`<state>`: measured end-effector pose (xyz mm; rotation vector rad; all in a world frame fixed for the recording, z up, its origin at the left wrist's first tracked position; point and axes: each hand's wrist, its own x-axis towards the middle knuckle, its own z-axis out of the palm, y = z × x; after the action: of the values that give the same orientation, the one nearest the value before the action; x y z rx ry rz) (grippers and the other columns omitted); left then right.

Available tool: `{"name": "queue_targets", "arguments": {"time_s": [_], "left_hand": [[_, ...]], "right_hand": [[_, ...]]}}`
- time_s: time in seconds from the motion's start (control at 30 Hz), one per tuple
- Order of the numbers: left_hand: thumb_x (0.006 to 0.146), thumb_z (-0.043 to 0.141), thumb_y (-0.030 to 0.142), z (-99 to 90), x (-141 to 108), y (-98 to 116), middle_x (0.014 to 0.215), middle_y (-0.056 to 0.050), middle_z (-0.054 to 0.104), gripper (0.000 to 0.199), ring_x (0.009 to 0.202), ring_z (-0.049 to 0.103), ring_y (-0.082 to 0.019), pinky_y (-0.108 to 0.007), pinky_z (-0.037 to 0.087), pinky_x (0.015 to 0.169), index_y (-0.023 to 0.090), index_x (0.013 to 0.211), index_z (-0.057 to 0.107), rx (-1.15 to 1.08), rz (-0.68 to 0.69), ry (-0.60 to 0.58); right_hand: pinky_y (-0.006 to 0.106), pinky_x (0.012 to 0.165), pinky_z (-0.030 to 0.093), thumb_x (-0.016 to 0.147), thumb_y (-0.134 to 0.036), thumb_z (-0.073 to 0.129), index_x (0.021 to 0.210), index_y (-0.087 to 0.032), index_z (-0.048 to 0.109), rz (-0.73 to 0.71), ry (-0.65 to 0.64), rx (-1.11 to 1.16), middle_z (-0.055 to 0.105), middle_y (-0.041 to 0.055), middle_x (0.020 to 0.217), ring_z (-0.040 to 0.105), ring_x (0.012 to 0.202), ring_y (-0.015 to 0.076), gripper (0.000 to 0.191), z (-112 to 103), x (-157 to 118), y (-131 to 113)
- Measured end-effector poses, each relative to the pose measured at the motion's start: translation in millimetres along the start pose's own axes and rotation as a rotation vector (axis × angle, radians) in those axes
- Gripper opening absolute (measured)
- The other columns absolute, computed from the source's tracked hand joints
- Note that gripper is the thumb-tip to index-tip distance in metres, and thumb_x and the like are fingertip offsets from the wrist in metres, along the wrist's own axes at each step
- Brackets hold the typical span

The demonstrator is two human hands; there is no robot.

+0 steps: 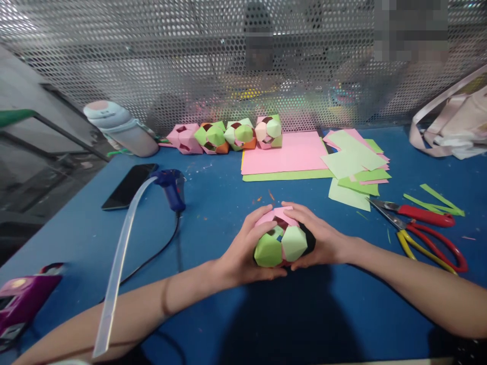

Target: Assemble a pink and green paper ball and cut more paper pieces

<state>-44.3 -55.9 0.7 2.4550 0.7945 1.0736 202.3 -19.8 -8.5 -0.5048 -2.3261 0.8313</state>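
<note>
Between my two hands is a hollow folded-paper ball with green, pale green and pink faces and gaps between them. My left hand wraps its left side, thumb over the upper face. On the other side my right hand curls round it, and a dark patch shows between palm and paper. The ball is held just above the blue table, or resting on it; I cannot tell which. Tiny orange paper scraps lie just beyond the fingers.
Several finished paper balls line the back by the perforated metal screen. Pink sheets and cut pieces lie right of them. Scissors and red-handled pliers are at right; a blue glue gun, phone and bottle at left.
</note>
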Motion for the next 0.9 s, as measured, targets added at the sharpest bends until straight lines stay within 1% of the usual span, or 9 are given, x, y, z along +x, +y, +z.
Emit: {"name": "queue_targets", "arguments": {"time_s": [0.17, 0.23, 0.33, 0.43, 0.53, 0.7, 0.73, 0.8, 0.9], "left_hand": [[0.064, 0.085, 0.045, -2.9, 4.8, 0.5, 0.143, -0.016, 0.036, 0.101, 0.136, 0.035, -0.038, -0.059, 0.041, 0.106, 0.033, 0.146, 0.027, -0.048, -0.001, 0.002], [0.064, 0.085, 0.045, -3.5, 6.1, 1.0, 0.144, -0.017, 0.035, 0.101, 0.138, 0.033, -0.038, -0.061, 0.038, 0.109, 0.032, 0.146, 0.028, -0.069, -0.011, 0.003], [0.063, 0.086, 0.045, -3.6, 7.9, 2.0, 0.147, -0.018, 0.032, 0.102, 0.141, 0.028, -0.039, -0.064, 0.031, 0.112, 0.031, 0.146, 0.028, -0.076, -0.031, -0.01], [0.062, 0.087, 0.044, -1.7, 8.7, 1.1, 0.151, -0.019, 0.026, 0.101, 0.143, 0.026, -0.04, -0.065, 0.03, 0.112, 0.03, 0.145, 0.03, -0.091, -0.088, 0.007], [0.061, 0.088, 0.044, 1.3, 8.3, -2.5, 0.151, -0.018, 0.028, 0.098, 0.142, 0.027, -0.04, -0.064, 0.033, 0.111, 0.031, 0.142, 0.035, -0.149, -0.119, 0.043], [0.06, 0.088, 0.041, 4.0, 12.1, -5.1, 0.147, -0.015, 0.036, 0.089, 0.139, 0.034, -0.038, -0.06, 0.035, 0.111, 0.029, 0.136, 0.043, -0.205, -0.096, 0.087], [0.061, 0.088, 0.041, 4.0, 14.3, -3.9, 0.144, -0.015, 0.041, 0.088, 0.136, 0.04, -0.038, -0.058, 0.038, 0.109, 0.028, 0.136, 0.044, -0.246, -0.153, 0.092], [0.064, 0.085, 0.044, 3.2, 20.3, 0.1, 0.135, -0.015, 0.052, 0.086, 0.121, 0.055, -0.035, -0.051, 0.049, 0.099, 0.026, 0.137, 0.042, -0.405, -0.356, 0.098], [0.079, 0.069, 0.055, -1.5, 31.4, 7.2, 0.125, -0.012, 0.062, 0.074, 0.105, 0.065, -0.028, -0.041, 0.054, 0.086, 0.024, 0.14, 0.04, -0.805, -0.638, 0.11]], "right_hand": [[0.054, 0.113, 0.034, 0.065, -0.05, 0.084, 0.151, -0.027, 0.02, -0.006, 0.036, 0.007, 0.034, 0.0189, 0.15, 0.031, 0.143, 0.0345, 0.11, 0.7, 1.8, -1.9], [0.055, 0.113, 0.033, 0.064, -0.053, 0.084, 0.152, -0.028, 0.02, 0.006, 0.042, 0.015, 0.033, 0.0184, 0.15, 0.03, 0.143, 0.035, 0.111, 1.4, 2.1, -2.8], [0.058, 0.114, 0.028, 0.069, -0.064, 0.075, 0.153, -0.027, 0.017, 0.041, 0.048, 0.022, 0.019, 0.019, 0.158, 0.016, 0.148, 0.0365, 0.109, 4.6, 3.3, -4.7], [0.058, 0.117, 0.021, 0.084, -0.071, 0.051, 0.153, -0.029, 0.016, 0.061, 0.071, 0.035, 0.017, 0.0146, 0.161, 0.003, 0.151, 0.0324, 0.088, 9.8, 4.6, -6.8], [0.055, 0.118, 0.022, 0.091, -0.068, 0.039, 0.151, -0.028, 0.023, 0.092, 0.118, 0.024, 0.024, 0.0135, 0.158, 0.01, 0.15, 0.0299, 0.074, 14.6, 4.8, -9.3], [0.054, 0.118, 0.025, 0.093, -0.064, 0.042, 0.145, -0.025, 0.035, 0.1, 0.212, -0.013, 0.034, 0.0142, 0.151, 0.023, 0.146, 0.0282, 0.065, 14.0, 7.7, -16.7], [0.054, 0.118, 0.024, 0.093, -0.064, 0.042, 0.143, -0.025, 0.038, 0.141, 0.237, -0.009, 0.034, 0.0137, 0.152, 0.024, 0.146, 0.028, 0.063, 11.7, 10.3, -18.9], [0.054, 0.117, 0.026, 0.092, -0.066, 0.041, 0.136, -0.024, 0.047, 0.263, 0.29, 0.026, 0.039, 0.0126, 0.15, 0.032, 0.142, 0.029, 0.06, 5.1, 17.7, -23.6], [0.054, 0.102, 0.046, 0.091, -0.072, 0.035, 0.125, -0.023, 0.058, 0.465, 0.285, 0.238, 0.059, 0.0118, 0.133, 0.057, 0.12, 0.0306, 0.064, -6.5, 30.6, -29.9]]}}
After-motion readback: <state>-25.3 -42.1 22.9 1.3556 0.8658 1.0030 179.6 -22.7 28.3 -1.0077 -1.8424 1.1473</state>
